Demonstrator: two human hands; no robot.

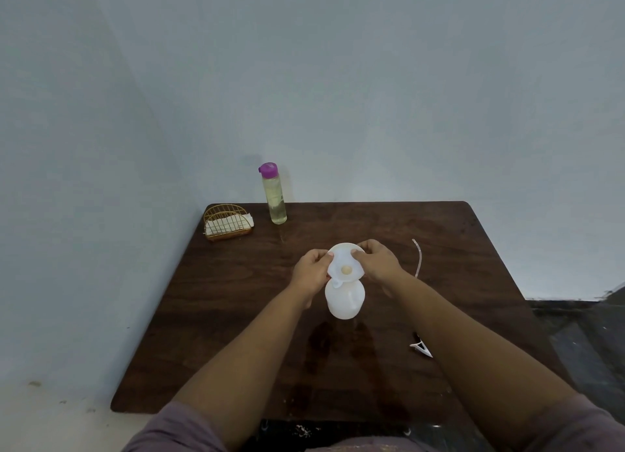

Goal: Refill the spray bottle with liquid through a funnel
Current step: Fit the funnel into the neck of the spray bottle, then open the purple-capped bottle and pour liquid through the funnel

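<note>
Spray bottle (345, 299), white and without its head, stands upright near the middle of the dark wooden table (236, 316), directly in front of me. On its neck sits the white funnel (345, 260), and through the funnel hole I see a small beige spot, which I think is the opening of the bottle below. My left hand (309, 272) pinches the left edge of the funnel with thumb and curled fingers. My right hand (377, 260) grips the right edge in the same way, the fingers curled over the rim. So both hands are closed on the funnel, and neither holds the bottle itself.

I judge that the step in hand is the seating of the funnel in the neck; no liquid is being poured at this moment. The clear bottle with purple cap (274, 194) stands at the far edge of the table, well apart from my hands, beside a gold wire holder (228, 221) with white napkins. It has pale yellow liquid inside and its cap looks closed.

The sprayer tube (419, 258) lies on the table to the right, and a white piece near my right forearm is probably the trigger head (421, 348), but it is partly hidden.

The next move, as I see it, calls for one hand to keep the funnel steady while the other reaches for the far bottle and opens it. The spray bottle seems light, so it could tip over if I release both hands carelessly.
</note>
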